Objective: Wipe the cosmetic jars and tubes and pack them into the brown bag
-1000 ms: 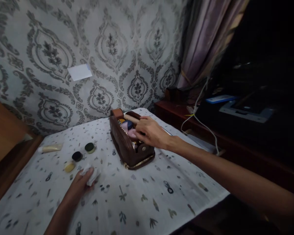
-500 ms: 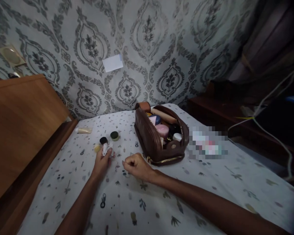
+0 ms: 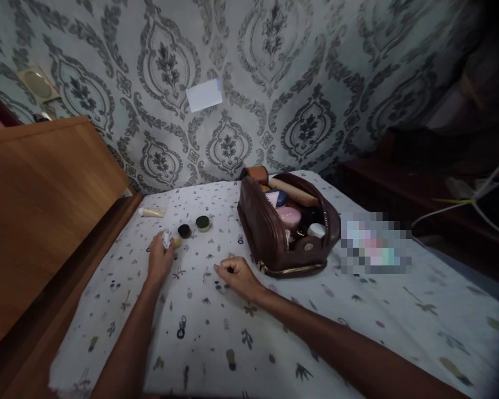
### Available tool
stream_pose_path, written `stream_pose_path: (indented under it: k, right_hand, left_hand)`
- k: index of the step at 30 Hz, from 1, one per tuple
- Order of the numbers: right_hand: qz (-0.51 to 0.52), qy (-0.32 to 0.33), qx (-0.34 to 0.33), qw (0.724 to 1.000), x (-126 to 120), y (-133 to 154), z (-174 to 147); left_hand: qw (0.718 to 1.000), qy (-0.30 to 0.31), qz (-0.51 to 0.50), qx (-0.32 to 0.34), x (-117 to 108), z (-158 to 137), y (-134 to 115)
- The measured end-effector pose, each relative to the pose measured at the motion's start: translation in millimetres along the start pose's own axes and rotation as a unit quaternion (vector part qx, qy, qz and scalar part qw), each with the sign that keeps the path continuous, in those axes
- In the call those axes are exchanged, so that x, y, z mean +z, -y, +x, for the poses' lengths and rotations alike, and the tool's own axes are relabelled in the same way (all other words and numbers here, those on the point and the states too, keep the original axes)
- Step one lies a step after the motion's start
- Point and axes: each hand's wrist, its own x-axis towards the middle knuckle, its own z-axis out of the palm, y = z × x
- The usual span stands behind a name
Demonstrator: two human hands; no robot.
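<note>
My left hand point(image 3: 160, 259) is closed around a crumpled white tissue point(image 3: 166, 239), part of which sticks out past the fingers. Right beside its fingertips sits a small yellowish pot point(image 3: 177, 243); I cannot tell whether they touch it. A black-lidded jar point(image 3: 184, 230) and a green-lidded jar point(image 3: 203, 223) stand just beyond. My right hand point(image 3: 238, 275) is curled above the patterned sheet, thumb towards the left, and whatever it may hold is hidden. To its upper right an unzipped brown leather toiletry bag point(image 3: 270, 238) is packed with items, including a pink rounded case point(image 3: 290, 218) and a white lid point(image 3: 316, 230).
A cream-coloured tube point(image 3: 153, 212) lies at the far left of the sheet point(image 3: 208, 343). The wooden board point(image 3: 45, 194) rises on the left, the patterned wall point(image 3: 228, 66) behind. Right of the bag lies a blurred-out item point(image 3: 374, 244), with white cables point(image 3: 444, 217) past the bed's edge.
My left hand has moved left with the tissue, from beside the black-lidded jar to next to the yellowish pot. My right hand stays curled near the bag. The view has shifted slightly.
</note>
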Motion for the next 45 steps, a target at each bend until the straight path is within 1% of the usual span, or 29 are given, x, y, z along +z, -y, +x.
stream_pose_path:
  k: [3, 6, 12, 18, 22, 25, 30, 34, 38, 42, 45]
  right_hand:
    - [-0.006, 0.009, 0.001, 1.000, -1, 1, -1]
    - [-0.020, 0.012, -0.003, 1.000, -1, 1, 0]
    - [-0.031, 0.011, 0.001, 0.999, 0, 0, 0]
    - [-0.039, 0.016, -0.006, 0.999, 0, -1, -1]
    - [-0.047, 0.011, -0.009, 0.999, 0, -1, -1]
    - [-0.053, 0.009, -0.014, 0.998, 1, -1, 0]
    - [-0.053, 0.015, -0.012, 0.998, 1, -1, 0]
    - [-0.053, 0.010, -0.013, 0.998, 1, -1, -1]
    - [-0.056, 0.014, -0.008, 0.998, 1, 1, -1]
    - [-0.052, 0.016, -0.010, 0.998, 0, 1, -1]
    - [-0.047, 0.014, -0.009, 0.999, 0, 0, -2]
  left_hand:
    - [0.998, 0.058, -0.001, 0.024, 1, -1, -2]
    - [0.995, 0.093, -0.005, 0.026, -2, 0, -6]
    - [0.992, 0.123, -0.017, -0.001, -6, 0, -7]
    - [0.987, 0.152, -0.029, -0.044, -6, 0, -2]
    - [0.987, 0.147, 0.000, -0.060, -6, 1, 0]
    - [0.989, 0.134, 0.025, -0.058, -5, 0, -1]
    - [0.992, 0.118, 0.036, -0.040, -4, -3, -3]
    - [0.996, 0.082, 0.027, -0.025, -2, -7, -7]
    - [0.997, 0.056, 0.041, 0.015, 3, -5, -17]
    - [0.993, 0.067, 0.079, 0.061, 8, 6, -31]
    - [0.984, 0.102, 0.113, 0.090, 15, 17, -40]
